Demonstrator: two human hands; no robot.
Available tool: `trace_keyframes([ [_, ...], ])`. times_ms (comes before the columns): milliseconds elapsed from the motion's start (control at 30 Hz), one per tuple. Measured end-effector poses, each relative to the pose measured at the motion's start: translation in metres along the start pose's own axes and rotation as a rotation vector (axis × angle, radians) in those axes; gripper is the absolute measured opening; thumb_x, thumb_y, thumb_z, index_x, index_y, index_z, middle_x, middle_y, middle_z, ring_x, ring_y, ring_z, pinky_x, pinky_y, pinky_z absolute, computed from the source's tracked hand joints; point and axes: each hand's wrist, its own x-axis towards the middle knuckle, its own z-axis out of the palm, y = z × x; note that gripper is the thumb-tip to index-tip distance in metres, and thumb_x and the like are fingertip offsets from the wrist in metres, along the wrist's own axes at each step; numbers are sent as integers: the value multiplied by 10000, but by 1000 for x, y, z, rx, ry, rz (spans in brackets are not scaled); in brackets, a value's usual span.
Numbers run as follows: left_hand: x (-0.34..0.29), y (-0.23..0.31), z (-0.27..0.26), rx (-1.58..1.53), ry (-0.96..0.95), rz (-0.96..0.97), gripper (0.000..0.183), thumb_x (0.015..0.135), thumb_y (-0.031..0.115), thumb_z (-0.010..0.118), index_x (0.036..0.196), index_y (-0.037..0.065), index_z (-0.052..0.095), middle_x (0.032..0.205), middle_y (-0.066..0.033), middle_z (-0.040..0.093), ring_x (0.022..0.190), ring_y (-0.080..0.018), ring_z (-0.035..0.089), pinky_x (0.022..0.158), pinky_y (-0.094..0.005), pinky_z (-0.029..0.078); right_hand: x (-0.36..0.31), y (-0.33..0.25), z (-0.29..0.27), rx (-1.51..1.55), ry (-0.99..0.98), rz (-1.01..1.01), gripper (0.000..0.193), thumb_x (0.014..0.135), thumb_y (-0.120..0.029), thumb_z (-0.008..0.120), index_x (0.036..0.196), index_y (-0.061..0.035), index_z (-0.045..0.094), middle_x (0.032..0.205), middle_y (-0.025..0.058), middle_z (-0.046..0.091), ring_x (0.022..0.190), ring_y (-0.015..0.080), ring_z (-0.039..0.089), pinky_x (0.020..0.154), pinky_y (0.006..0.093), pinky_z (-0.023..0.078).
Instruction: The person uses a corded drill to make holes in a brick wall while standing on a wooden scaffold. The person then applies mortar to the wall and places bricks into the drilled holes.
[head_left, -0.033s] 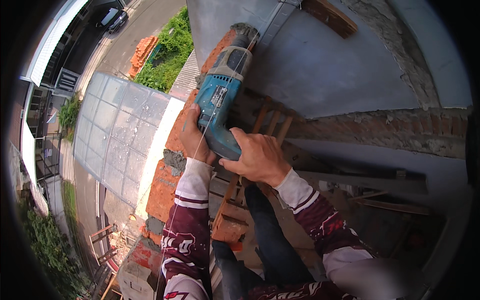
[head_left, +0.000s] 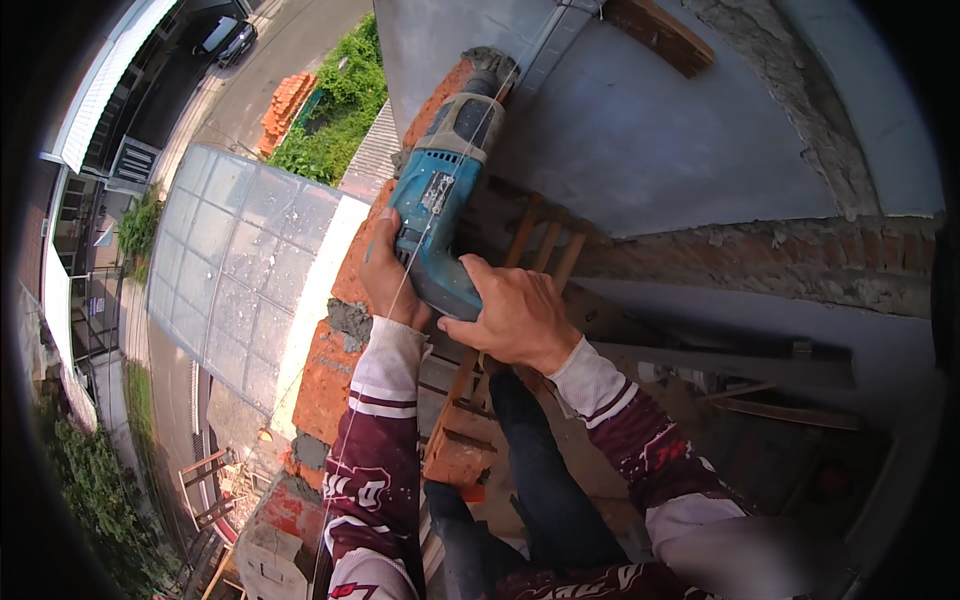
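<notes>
A blue rotary hammer (head_left: 440,190) with a grey front housing lies along the top of a narrow brick wall (head_left: 325,375). Its front end points away from me, next to grey mortar at the wall's far end. My left hand (head_left: 387,275) is closed round the left side of its body, near the rear; most of those fingers are hidden beneath it. On the rear handle my right hand (head_left: 520,312) grips from the right, thumb and forefinger showing around it. A thin string (head_left: 345,440) runs lengthwise over the tool and past my left forearm.
Left of the wall, a dirty translucent roof (head_left: 240,250) lies below, with a street beyond. Loose orange bricks (head_left: 460,445) sit near my legs, beside a wooden ladder (head_left: 522,235). A grey plastered wall (head_left: 640,130) rises at far right, and a wooden plank (head_left: 660,35) juts out above.
</notes>
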Motion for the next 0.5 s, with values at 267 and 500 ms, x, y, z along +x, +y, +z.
trace_keyframes([
  [267, -44, 11, -21, 37, 23, 12, 372, 972, 315, 630, 1142, -15, 621, 998, -104, 686, 835, -199, 675, 755, -333, 563, -30, -18, 18, -50, -108, -13, 846, 761, -404, 784, 1354, 101, 456, 877, 250, 702, 740, 393, 719, 680, 463, 573],
  [500, -89, 17, -60, 107, 33, 43, 350, 985, 295, 602, 1192, 14, 595, 1069, -94, 684, 947, -213, 667, 865, -354, 537, -76, -40, 42, -98, 7, -94, 840, 752, -397, 806, 1347, 101, 484, 906, 233, 706, 697, 345, 719, 630, 420, 558],
])
